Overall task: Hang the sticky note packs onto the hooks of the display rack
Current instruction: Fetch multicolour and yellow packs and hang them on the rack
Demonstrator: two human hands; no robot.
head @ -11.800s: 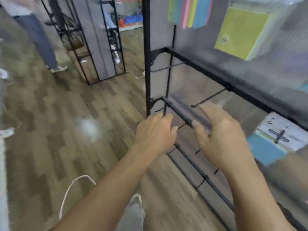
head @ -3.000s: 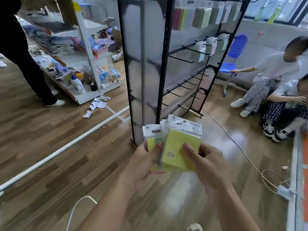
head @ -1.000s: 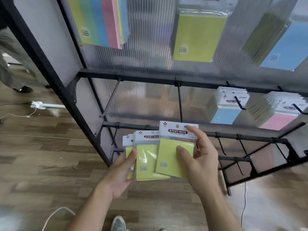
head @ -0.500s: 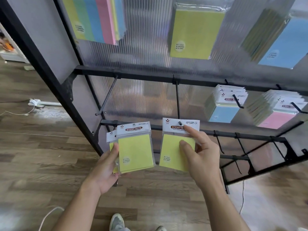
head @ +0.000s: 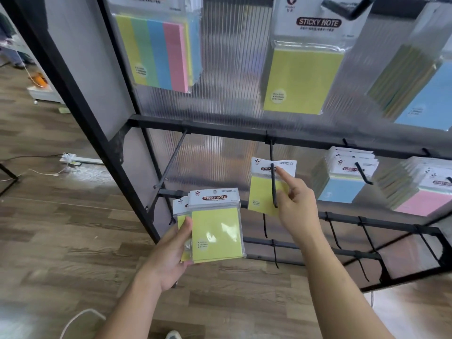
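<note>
The right hand (head: 297,206) is reaching up to a single yellow pack (head: 260,194) that is hanging on a black hook (head: 273,184) of the display rack (head: 220,127). The hook's rod is passing through the hole in the white header and running down in front of the pack. The pack is hanging upright with its long axis vertical, header on top and printed face towards the camera. One of the right fingers (head: 283,172) is lying straight on the header and the thumb is resting on the yellow front. The rest are curling beside the pack's right edge, and I cannot tell whether they are gripping it.

Below and to the left of those fingers, the left hand (head: 168,258) is holding a stack of yellow packs (head: 216,231). Its thumb is pressing on the front and the other fingers are wrapping behind, clamped on the stack. The stack is standing upright, headers on top, long axis vertical and leaning slightly.

Just right of the right fingers, blue packs (head: 342,189) are hanging, with pink packs (head: 420,201) beyond them.
</note>
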